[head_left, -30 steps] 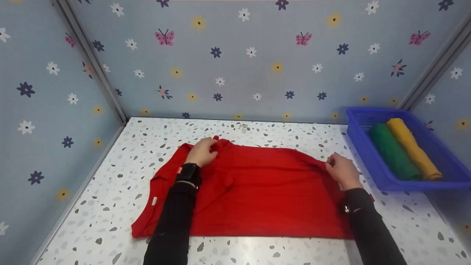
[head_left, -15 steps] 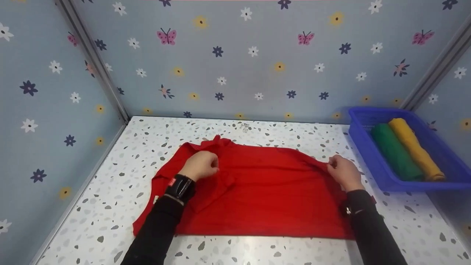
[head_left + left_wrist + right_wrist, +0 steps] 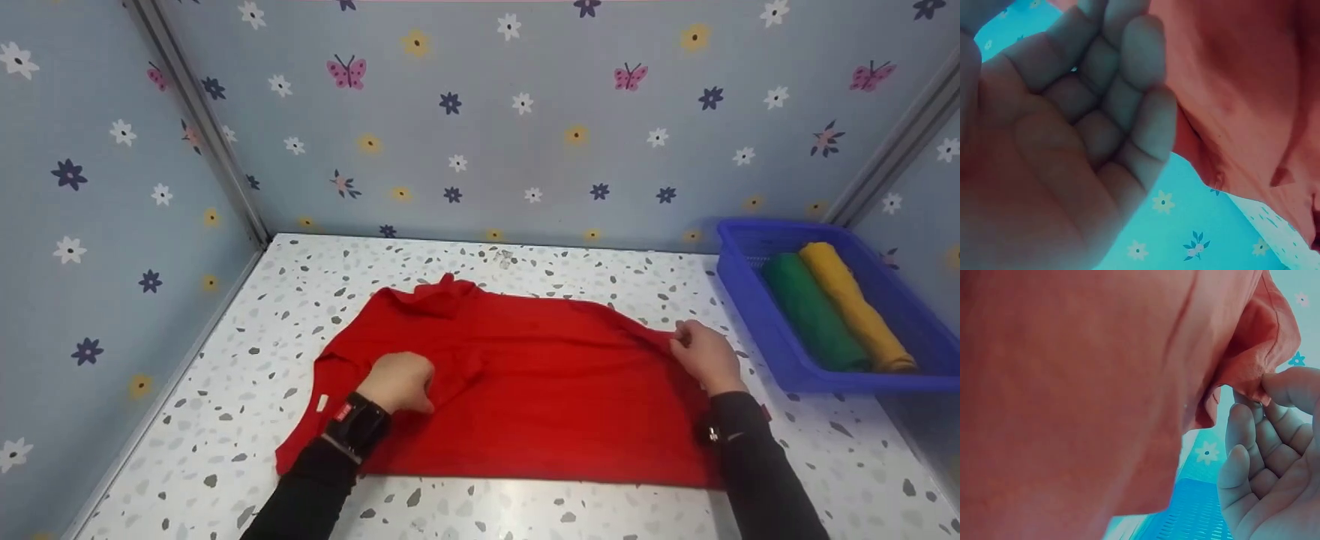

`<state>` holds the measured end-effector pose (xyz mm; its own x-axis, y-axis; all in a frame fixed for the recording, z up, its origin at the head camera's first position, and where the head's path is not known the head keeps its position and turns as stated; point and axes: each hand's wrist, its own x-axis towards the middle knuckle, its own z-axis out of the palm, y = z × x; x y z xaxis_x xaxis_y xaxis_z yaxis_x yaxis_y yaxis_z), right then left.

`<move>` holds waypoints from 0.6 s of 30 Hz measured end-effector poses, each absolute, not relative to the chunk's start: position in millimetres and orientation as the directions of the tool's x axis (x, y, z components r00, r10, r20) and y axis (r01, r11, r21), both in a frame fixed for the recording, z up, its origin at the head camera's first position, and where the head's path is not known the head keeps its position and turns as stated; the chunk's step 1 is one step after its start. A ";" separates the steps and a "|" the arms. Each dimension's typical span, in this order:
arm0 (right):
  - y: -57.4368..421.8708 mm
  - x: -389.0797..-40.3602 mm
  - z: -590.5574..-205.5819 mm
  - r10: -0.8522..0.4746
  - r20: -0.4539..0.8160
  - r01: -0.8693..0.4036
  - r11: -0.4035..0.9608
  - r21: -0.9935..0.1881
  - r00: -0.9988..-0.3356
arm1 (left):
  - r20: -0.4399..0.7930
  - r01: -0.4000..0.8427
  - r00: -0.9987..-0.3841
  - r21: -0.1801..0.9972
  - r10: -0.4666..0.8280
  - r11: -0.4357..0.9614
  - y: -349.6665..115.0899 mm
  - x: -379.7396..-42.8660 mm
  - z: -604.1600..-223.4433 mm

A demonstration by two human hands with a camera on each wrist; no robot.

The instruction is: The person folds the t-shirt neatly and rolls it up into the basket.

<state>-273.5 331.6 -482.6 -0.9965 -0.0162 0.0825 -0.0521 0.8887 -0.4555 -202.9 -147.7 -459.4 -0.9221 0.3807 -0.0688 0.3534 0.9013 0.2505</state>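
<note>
A red shirt (image 3: 555, 390) lies spread sideways across the table, with a small white label (image 3: 322, 403) near its left edge. Over the left part of the cloth is my left hand (image 3: 397, 381); in the left wrist view its fingers (image 3: 1145, 124) are loosely bent, and no cloth shows between them. My right hand (image 3: 707, 355) pinches the shirt's upper right corner between thumb and fingers. In the right wrist view the gripped edge (image 3: 1252, 374) is lifted and creased. Bunched fabric (image 3: 442, 298) stands up along the far left edge.
A blue plastic basket (image 3: 750, 337) stands at the right, holding a rolled green cloth (image 3: 814, 315) and a rolled yellow cloth (image 3: 859, 311). Flower-patterned walls (image 3: 525, 172) close the speckled table (image 3: 600, 274) at the back and sides.
My left hand has let go of the shirt's far left edge and moved back toward the near side over the cloth. The right hand keeps its pinch on the corner.
</note>
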 end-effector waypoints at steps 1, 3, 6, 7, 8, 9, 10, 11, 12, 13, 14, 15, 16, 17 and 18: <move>331.6 -273.2 -482.8 -0.016 0.077 -0.050 0.888 -0.457 -0.997 | -0.066 0.356 -0.923 0.222 0.379 0.908 -148.3 -200.0 -460.6; 331.5 -272.9 -483.3 -0.014 0.069 -0.044 0.888 -0.459 -0.998 | -0.068 0.354 -0.927 0.164 0.369 0.921 -149.1 -194.8 -462.6; 331.1 -273.1 -483.6 -0.017 0.066 -0.045 0.887 -0.459 -0.998 | -0.083 0.334 -0.936 0.105 0.343 0.937 -149.6 -190.2 -465.6; 331.1 -273.2 -483.7 -0.018 0.067 -0.047 0.888 -0.457 -0.998 | -0.089 0.327 -0.938 0.093 0.335 0.940 -149.5 -189.5 -466.5; 331.3 -273.3 -483.7 -0.018 0.068 -0.047 0.888 -0.458 -0.998 | -0.091 0.323 -0.939 0.085 0.331 0.942 -149.2 -189.3 -467.4; 331.5 -273.3 -483.6 -0.015 0.066 -0.044 0.887 -0.459 -0.998 | -0.093 0.321 -0.940 0.080 0.328 0.944 -148.8 -189.5 -468.4; 331.8 -273.1 -483.5 -0.013 0.063 -0.041 0.885 -0.463 -0.998 | -0.093 0.322 -0.940 0.077 0.329 0.944 -148.4 -189.9 -469.2; 332.1 -272.7 -483.1 -0.011 0.060 -0.038 0.884 -0.467 -0.998 | -0.091 0.326 -0.939 0.076 0.332 0.942 -147.9 -190.4 -469.9; 332.6 -272.4 -482.7 -0.010 0.056 -0.035 0.881 -0.472 -0.998 | -0.088 0.330 -0.938 0.075 0.336 0.941 -147.4 -191.2 -470.6; 333.1 -272.1 -482.2 -0.006 0.052 -0.030 0.880 -0.474 -0.999 | -0.082 0.335 -0.937 0.076 0.340 0.939 -147.2 -192.1 -471.6; 333.5 -271.6 -481.5 -0.005 0.048 -0.027 0.877 -0.480 -0.999 | -0.073 0.338 -0.936 0.080 0.344 0.938 -147.2 -192.9 -472.2; 334.1 -271.4 -480.9 -0.004 0.051 -0.028 0.877 -0.479 -0.999 | -0.068 0.339 -0.936 0.084 0.344 0.937 -147.3 -194.0 -472.7; 335.0 -271.4 -480.2 -0.006 0.062 -0.035 0.879 -0.475 -0.998 | -0.063 0.338 -0.937 0.089 0.344 0.937 -147.8 -195.3 -473.1; 335.6 -271.3 -479.4 -0.008 0.077 -0.043 0.882 -0.470 -0.997 | -0.060 0.335 -0.938 0.095 0.341 0.938 -148.4 -196.5 -473.1; 336.5 -271.6 -478.7 -0.010 0.095 -0.054 0.883 -0.467 -0.995 | -0.059 0.330 -0.940 0.100 0.336 0.939 -149.3 -197.9 -472.6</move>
<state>-271.6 336.5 -478.7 -0.9954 -0.0103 0.0948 -0.0535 0.8828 -0.4667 -197.9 -149.3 -472.6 -0.9400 0.3362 -0.0588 0.3295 0.9388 0.1003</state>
